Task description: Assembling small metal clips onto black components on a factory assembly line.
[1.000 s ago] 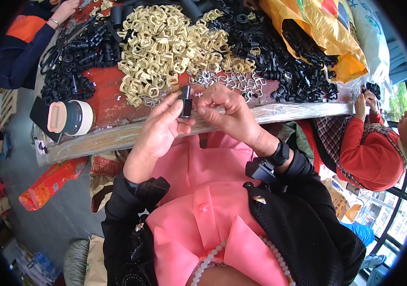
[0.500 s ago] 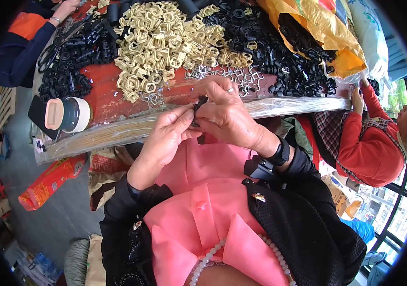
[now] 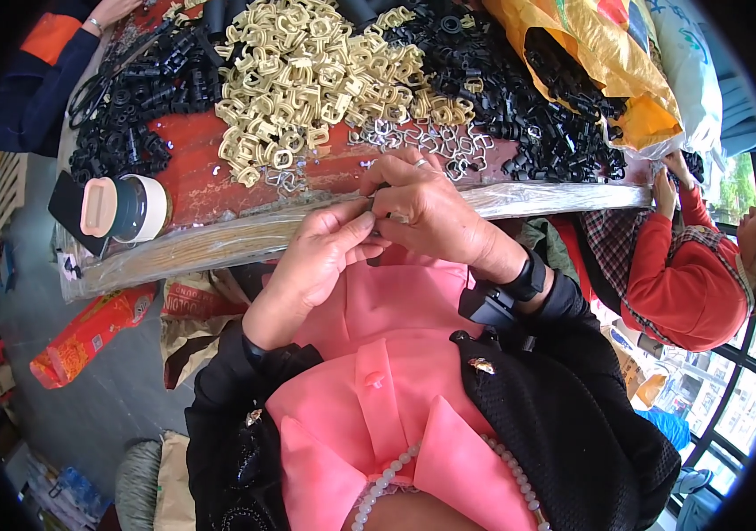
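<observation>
My left hand (image 3: pixel 318 250) and my right hand (image 3: pixel 431 214) meet in front of the table's near edge. Both are closed, thumbs and fingertips pinching a small black plastic part (image 3: pixel 379 196). Most of that part is covered by the fingers, so its shape is hard to make out. Just beyond my hands lie bent silver wire clips (image 3: pixel 458 146) in a loose scatter. Behind them rises a big heap of cream plastic clips (image 3: pixel 307 75). Heaps of black plastic fittings lie on the left (image 3: pixel 135 133) and on the right (image 3: pixel 564 150).
A wooden table edge wrapped in clear film (image 3: pixel 210 252) runs before me. A jar with a pale pink lid (image 3: pixel 102 210) stands on the left corner. A yellow sack (image 3: pixel 573 53) holds black fittings at the right. Co-workers sit in a red top (image 3: pixel 692 283) and a dark sleeve (image 3: pixel 28 102).
My fingers have closed further round the black part, so less of it shows. My right hand has turned slightly. The heaps lie as before.
</observation>
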Demonstrator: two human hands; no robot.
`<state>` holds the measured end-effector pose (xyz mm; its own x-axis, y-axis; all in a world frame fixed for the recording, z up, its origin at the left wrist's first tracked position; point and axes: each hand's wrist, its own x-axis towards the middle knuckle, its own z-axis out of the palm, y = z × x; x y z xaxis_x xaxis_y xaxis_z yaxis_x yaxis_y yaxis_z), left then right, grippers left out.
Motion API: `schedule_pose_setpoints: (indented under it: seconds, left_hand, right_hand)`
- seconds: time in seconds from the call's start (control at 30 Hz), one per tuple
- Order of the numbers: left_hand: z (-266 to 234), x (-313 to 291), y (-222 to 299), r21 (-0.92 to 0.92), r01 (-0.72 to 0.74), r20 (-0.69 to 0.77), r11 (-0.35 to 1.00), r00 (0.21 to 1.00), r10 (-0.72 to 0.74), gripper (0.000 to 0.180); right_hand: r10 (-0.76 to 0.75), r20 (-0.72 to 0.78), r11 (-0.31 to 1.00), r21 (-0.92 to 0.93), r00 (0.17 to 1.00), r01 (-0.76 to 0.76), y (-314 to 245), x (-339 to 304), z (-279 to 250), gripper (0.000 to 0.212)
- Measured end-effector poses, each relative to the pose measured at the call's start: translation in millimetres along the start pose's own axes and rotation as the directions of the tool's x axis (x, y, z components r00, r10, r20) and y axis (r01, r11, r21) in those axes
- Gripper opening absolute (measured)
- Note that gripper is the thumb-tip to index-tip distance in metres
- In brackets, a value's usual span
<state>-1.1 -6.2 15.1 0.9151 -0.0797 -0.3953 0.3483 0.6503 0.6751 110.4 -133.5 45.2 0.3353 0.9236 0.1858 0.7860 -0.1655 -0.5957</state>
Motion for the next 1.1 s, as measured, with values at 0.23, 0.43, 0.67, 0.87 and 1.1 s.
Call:
schedule_pose_setpoints:
  seconds: [0.23,0.43,0.67,0.87,1.1]
  left_hand:
    - [0.3,2.7,-4.6,-0.026,0.015,-0.015,1.0,1.0,-0.016,0.029]
    - [-5.1,3.5,-1.1,-0.105,0.002,-0.027,0.994,1.0,-0.005,0.028]
    - [-17.2,5.9,-0.6,-0.3,0.026,0.031,0.954,0.999,-0.018,0.024]
    - [-19.4,3.1,2.8,-0.326,0.03,0.043,0.945,0.999,-0.017,0.021]
    - [-19.1,2.4,-3.9,-0.288,0.007,0.06,0.957,0.998,0.01,0.025]
  right_hand:
    - [-0.006,0.058,0.991,-0.135,0.998,0.014,-1.2,1.9,-2.6,0.009]
    - [-0.09,-0.007,0.99,-0.109,0.996,0.089,4.1,5.6,-2.6,0.009]
    - [-0.052,-0.117,0.984,0.163,0.992,0.071,15.0,6.4,0.7,0.011]
    - [0.003,-0.209,0.921,-0.38,0.978,-0.084,47.4,5.6,-15.2,0.015]
    - [0.212,-0.049,0.918,-0.332,0.976,-0.216,85.5,1.7,-1.3,0.009]
